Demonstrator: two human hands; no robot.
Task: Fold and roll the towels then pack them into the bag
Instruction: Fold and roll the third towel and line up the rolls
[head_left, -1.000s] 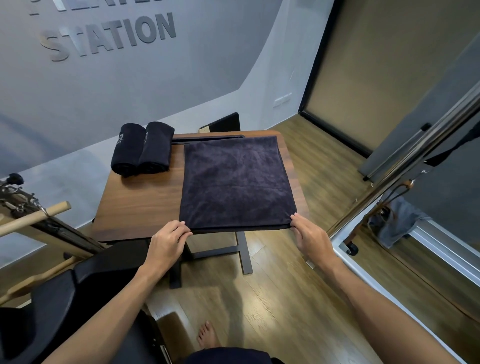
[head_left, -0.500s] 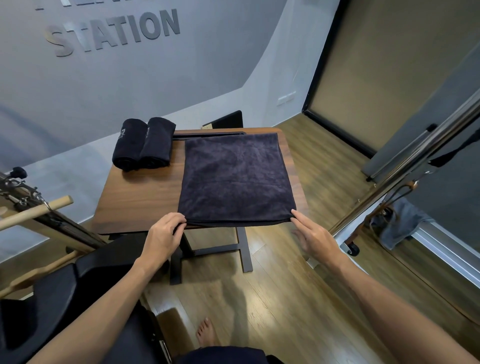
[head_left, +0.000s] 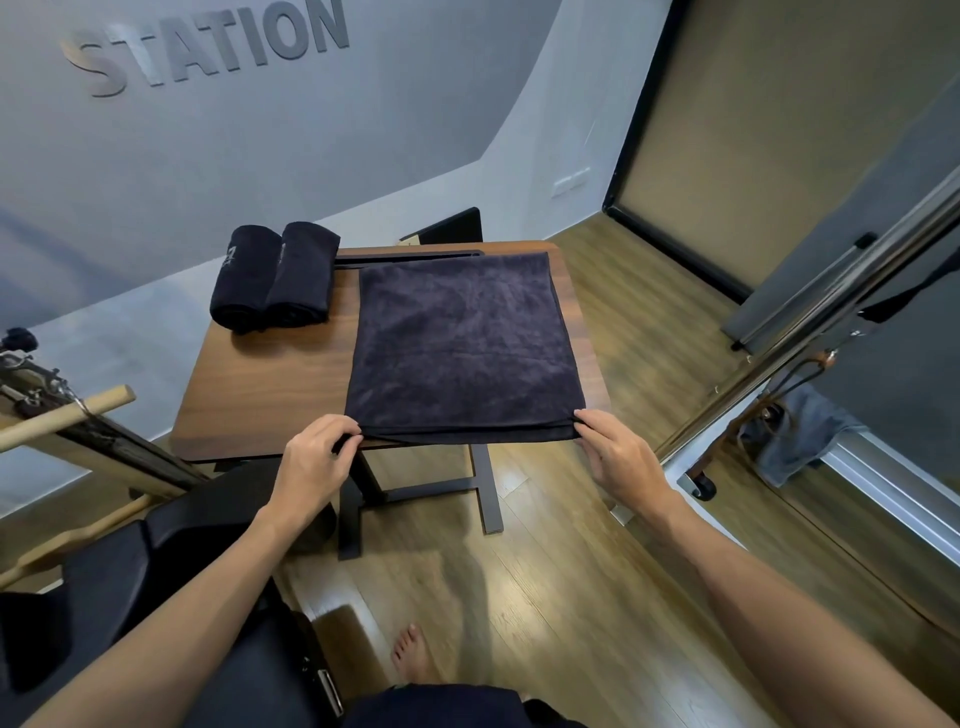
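Both hands pinch towel (head_left: 462, 353) near corners: left hand (head_left: 317, 457), right hand (head_left: 618, 457). Folded flat; rolling likely next, needing even pull.

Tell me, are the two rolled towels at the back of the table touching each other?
Touching. The head view shows the two rolled towels lying side by side on the table, their long sides pressed together with no wood visible between.

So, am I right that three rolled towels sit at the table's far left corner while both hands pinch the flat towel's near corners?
Not quite: the head view shows two rolled towels there, not three. The left hand and right hand do pinch the flat towel's near corners on the table.
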